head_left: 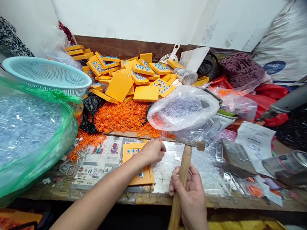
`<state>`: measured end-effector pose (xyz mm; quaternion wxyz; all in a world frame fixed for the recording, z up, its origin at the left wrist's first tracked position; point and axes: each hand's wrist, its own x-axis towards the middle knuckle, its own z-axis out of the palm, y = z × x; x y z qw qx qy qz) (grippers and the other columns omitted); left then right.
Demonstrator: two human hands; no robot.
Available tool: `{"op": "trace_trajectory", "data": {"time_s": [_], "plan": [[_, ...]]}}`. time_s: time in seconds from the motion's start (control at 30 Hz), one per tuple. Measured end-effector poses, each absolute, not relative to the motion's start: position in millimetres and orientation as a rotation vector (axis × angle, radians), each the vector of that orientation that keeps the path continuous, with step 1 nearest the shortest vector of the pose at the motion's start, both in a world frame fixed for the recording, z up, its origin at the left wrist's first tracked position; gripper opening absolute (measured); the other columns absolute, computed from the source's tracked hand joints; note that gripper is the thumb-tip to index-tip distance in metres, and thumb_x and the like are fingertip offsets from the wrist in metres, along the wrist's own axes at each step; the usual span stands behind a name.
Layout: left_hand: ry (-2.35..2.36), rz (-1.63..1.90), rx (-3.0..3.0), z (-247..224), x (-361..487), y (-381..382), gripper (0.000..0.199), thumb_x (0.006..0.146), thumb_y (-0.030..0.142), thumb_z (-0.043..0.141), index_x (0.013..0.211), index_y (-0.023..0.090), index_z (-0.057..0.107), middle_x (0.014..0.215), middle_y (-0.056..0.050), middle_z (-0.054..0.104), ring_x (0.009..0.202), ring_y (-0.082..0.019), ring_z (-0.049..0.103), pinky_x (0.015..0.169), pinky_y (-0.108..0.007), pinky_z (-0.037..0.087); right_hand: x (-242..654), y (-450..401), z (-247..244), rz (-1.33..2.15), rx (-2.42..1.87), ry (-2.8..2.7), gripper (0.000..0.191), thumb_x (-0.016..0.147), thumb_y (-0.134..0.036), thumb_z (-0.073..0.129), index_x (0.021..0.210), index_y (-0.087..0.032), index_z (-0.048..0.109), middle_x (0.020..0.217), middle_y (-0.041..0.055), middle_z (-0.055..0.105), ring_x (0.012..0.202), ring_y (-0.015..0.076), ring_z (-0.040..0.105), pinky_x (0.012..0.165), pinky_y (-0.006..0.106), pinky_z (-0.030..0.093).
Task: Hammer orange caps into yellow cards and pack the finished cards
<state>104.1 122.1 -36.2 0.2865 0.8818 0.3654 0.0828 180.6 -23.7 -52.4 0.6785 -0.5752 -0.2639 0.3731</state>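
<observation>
My right hand (191, 192) is wrapped round the wooden handle of a hammer (185, 168), whose metal head points up and lies over the worktop. My left hand (153, 151) is closed in a pinch above a light metal plate (164, 176); what its fingertips hold, if anything, is too small to name. Under my left forearm lies a yellow-orange board (144, 178) with small blue pieces on it. Behind my left hand is a heap of small orange rings (117, 117). A white plastic bag (207, 108) of clear pieces stands open behind the hammer.
At the left are a green bag (66, 134) full of clear pieces and a light blue basket (47, 74). Yellow boards (119, 86) are piled at the back. To the right stand a metal can (289, 165), a grey block (239, 158) and a grey metal arm (295, 97).
</observation>
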Motion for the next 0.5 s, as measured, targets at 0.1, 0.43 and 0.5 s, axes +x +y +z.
{"op": "trace_trajectory", "data": {"time_s": [0.1, 0.43, 0.5], "plan": [[0.995, 0.246, 2.387, -34.4, 103.3, 117.4, 0.014, 0.075, 0.010, 0.059, 0.081, 0.013, 0.072, 0.098, -0.013, 0.068, 0.091, -0.025, 0.065, 0.078, -0.032, 0.050, 184.9, -24.4, -43.9, 0.900, -1.335, -0.593, 0.055, 0.070, -0.039, 0.076, 0.115, -0.026, 0.046, 0.086, -0.0039, 0.058, 0.048, 0.0054, 0.051, 0.041, 0.018, 0.042], [1.206, 0.644, 2.244, -16.4, 31.7, 119.1, 0.031, 0.082, 0.015, 0.054, 0.113, 0.012, 0.057, 0.097, -0.010, 0.067, 0.092, -0.021, 0.062, 0.085, -0.035, 0.049, 206.8, -45.7, -44.2, 0.815, -1.663, -0.849, 0.065, 0.074, -0.045, 0.069, 0.133, -0.026, 0.050, 0.083, 0.0014, 0.067, 0.049, 0.0110, 0.053, 0.042, 0.023, 0.044], [1.212, 0.660, 2.200, -18.6, 20.8, 117.5, 0.034, 0.078, 0.015, 0.058, 0.112, 0.015, 0.056, 0.093, -0.007, 0.067, 0.088, -0.021, 0.063, 0.081, -0.036, 0.050, 205.1, -42.4, -44.9, 0.763, -1.686, -0.957, 0.057, 0.075, -0.044, 0.068, 0.128, -0.025, 0.057, 0.097, 0.0060, 0.070, 0.065, 0.0175, 0.064, 0.054, 0.028, 0.052]]}}
